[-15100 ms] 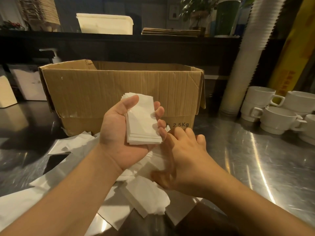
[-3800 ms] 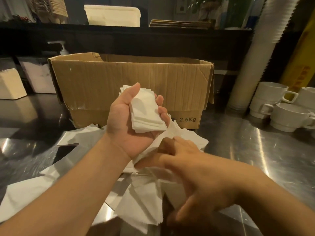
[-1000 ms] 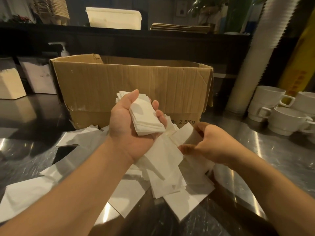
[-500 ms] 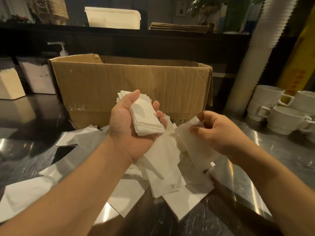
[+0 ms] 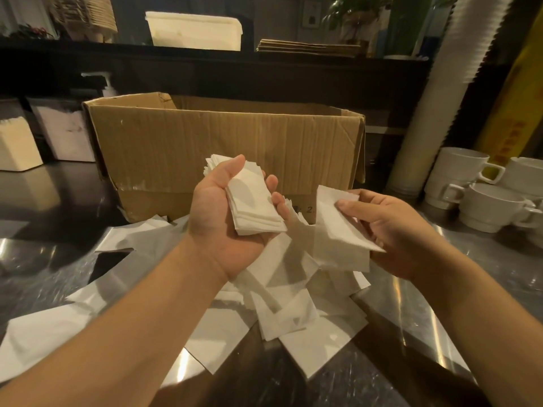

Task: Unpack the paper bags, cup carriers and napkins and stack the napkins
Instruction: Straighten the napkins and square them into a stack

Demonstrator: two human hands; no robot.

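Step in hand: napkin stacking. Left hand (image 5: 232,218) cups squared stack of folded white paper napkins (image 5: 254,205), thumb over top. Right hand (image 5: 390,227) pinches single white napkin (image 5: 338,221), just beside stack. Next move, judged: lay napkin on stack, edges aligned. Loose white napkins (image 5: 293,312) litter steel counter (image 5: 458,277). Interior of brown cardboard box (image 5: 229,142) hidden; paper bags, cup carriers not identifiable.

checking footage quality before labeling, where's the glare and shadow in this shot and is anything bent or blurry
Head view: dim warm light; bright glare streaks on the steel counter; the left hand shades the loose napkins below; wide-angle bending tilts the cup stack; the right hand and its napkin look slightly soft.
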